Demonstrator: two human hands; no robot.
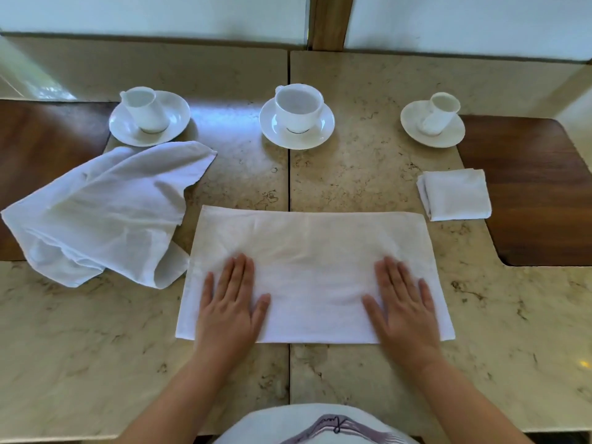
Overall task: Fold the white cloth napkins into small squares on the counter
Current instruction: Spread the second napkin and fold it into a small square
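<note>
While the half-folded napkin [312,270] lies flat as a rectangle on the marble counter [368,174], the left hand [229,307] and right hand [402,310] press on its near corners, fingers straight, gripping nothing. A crumpled napkin [96,213] lies to the left; a small folded square [455,194] sits far right.
</note>
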